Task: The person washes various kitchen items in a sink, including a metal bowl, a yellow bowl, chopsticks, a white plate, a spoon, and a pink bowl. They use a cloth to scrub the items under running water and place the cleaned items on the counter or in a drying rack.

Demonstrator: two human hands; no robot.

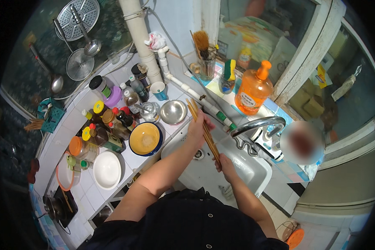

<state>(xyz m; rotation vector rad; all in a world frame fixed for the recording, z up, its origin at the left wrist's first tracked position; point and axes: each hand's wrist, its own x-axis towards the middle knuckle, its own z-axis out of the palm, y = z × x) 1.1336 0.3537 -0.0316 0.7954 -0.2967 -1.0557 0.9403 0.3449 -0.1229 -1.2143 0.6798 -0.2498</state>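
A bundle of brown chopsticks [210, 142] slants over the white sink [251, 168]. My left hand [197, 130] is closed around its upper part, with the tips sticking out past the fingers. Lower down, my right hand [225, 166] grips the other end. The curved chrome faucet [258, 122] stands just right of the chopsticks. Beneath my hands, the sink's drain [198, 154] partly shows. Left of my left hand, a steel bowl [173, 112] sits on the counter.
Left on the tiled counter are a yellow enamel bowl [145, 138], a white bowl [107, 170] and several sauce bottles [108, 137]. Behind the faucet stand an orange pump bottle [253, 91], a sponge [229, 70] and a glass [206, 68] holding a brush. Ladles and strainers hang on the left wall.
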